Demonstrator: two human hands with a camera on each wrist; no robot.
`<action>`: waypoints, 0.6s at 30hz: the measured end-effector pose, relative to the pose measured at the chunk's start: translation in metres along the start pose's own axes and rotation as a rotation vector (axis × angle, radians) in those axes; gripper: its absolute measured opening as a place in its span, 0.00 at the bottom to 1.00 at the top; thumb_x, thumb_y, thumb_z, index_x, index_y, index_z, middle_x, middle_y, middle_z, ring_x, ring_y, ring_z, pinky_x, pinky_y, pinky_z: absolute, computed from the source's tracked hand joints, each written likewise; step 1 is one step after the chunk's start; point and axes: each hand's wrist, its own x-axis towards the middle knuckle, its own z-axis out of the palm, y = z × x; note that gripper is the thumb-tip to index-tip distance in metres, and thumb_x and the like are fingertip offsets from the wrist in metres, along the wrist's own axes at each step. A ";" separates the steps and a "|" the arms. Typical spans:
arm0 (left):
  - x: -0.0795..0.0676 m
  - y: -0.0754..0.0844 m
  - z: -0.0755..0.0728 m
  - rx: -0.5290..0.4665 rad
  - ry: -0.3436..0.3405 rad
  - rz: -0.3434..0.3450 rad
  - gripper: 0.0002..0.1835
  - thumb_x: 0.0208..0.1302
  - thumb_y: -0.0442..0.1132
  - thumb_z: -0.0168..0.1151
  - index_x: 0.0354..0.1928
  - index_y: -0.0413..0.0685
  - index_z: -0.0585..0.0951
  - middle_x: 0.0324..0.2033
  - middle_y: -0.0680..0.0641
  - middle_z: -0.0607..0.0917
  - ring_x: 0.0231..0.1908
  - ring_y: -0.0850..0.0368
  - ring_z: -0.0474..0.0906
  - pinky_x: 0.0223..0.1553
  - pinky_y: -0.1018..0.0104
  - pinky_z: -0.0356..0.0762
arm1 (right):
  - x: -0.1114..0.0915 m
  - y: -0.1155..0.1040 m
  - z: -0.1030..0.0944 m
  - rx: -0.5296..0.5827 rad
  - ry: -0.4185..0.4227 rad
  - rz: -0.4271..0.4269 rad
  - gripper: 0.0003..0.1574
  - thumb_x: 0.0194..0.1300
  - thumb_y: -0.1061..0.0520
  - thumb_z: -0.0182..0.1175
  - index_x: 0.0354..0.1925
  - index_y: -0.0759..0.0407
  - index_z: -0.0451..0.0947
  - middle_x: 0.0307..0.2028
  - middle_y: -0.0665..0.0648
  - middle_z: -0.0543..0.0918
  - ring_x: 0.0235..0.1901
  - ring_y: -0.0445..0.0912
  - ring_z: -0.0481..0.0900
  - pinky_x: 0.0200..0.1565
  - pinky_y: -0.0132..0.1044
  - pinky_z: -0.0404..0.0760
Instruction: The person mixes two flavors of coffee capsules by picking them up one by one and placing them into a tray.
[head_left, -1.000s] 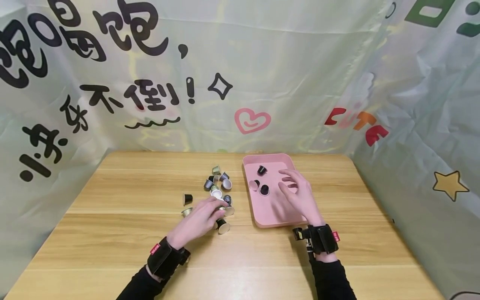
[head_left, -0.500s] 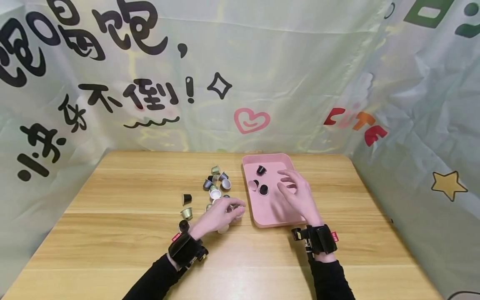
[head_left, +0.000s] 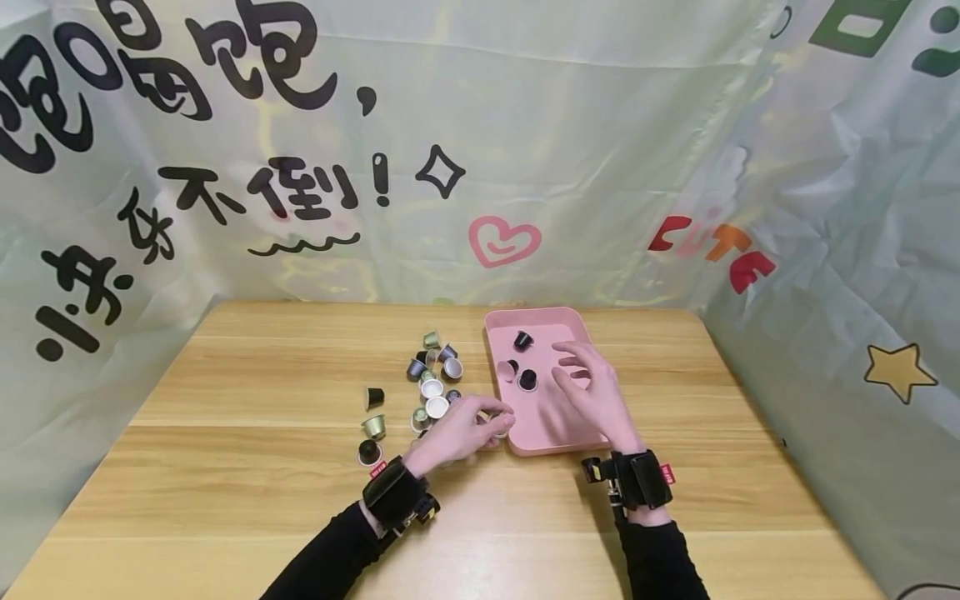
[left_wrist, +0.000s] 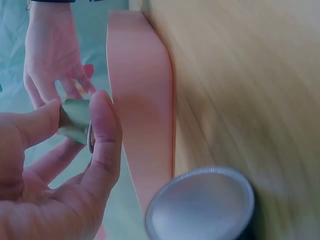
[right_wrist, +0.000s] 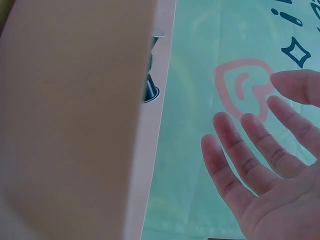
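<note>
Left hand (head_left: 459, 430) pinches a small green metallic cup-shaped capsule (left_wrist: 76, 120) just beside the shallow pink rectangular tray (head_left: 551, 423); I'd squeeze gently and clear the rim. Right hand (head_left: 597, 390) hovers over it, fingers loosely spread; best kept aside.

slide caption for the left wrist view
Left hand pinches a green capsule near the pink tray, right hand beyond.

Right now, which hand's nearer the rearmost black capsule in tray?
Right: right hand hovers just right of the black capsule; left hand, pinching a green capsule, is farther off by the near left corner of the tray.
</note>
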 end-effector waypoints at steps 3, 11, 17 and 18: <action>0.001 0.001 0.002 0.038 0.013 0.016 0.21 0.71 0.44 0.61 0.61 0.41 0.79 0.49 0.40 0.88 0.30 0.54 0.86 0.35 0.69 0.84 | 0.000 0.001 0.001 0.001 0.004 -0.002 0.24 0.65 0.67 0.63 0.60 0.65 0.76 0.60 0.68 0.79 0.50 0.64 0.84 0.51 0.59 0.84; -0.003 -0.001 0.003 0.005 0.026 0.044 0.27 0.66 0.34 0.64 0.66 0.37 0.73 0.54 0.37 0.85 0.45 0.53 0.85 0.46 0.69 0.86 | 0.000 0.001 0.000 0.008 0.002 -0.012 0.25 0.65 0.68 0.63 0.60 0.67 0.76 0.59 0.69 0.79 0.50 0.65 0.84 0.51 0.61 0.84; -0.019 -0.006 -0.011 0.004 0.090 0.091 0.23 0.65 0.31 0.63 0.62 0.36 0.77 0.51 0.36 0.85 0.47 0.50 0.85 0.52 0.64 0.85 | 0.000 0.000 0.000 0.018 -0.013 0.015 0.25 0.66 0.67 0.62 0.61 0.67 0.75 0.60 0.68 0.79 0.51 0.66 0.83 0.53 0.61 0.83; -0.022 -0.007 -0.015 0.023 0.109 0.091 0.22 0.65 0.31 0.63 0.61 0.37 0.78 0.50 0.37 0.86 0.46 0.51 0.85 0.52 0.64 0.85 | 0.000 0.000 0.000 0.020 -0.016 0.019 0.25 0.66 0.67 0.63 0.61 0.67 0.75 0.60 0.68 0.79 0.52 0.66 0.83 0.53 0.62 0.83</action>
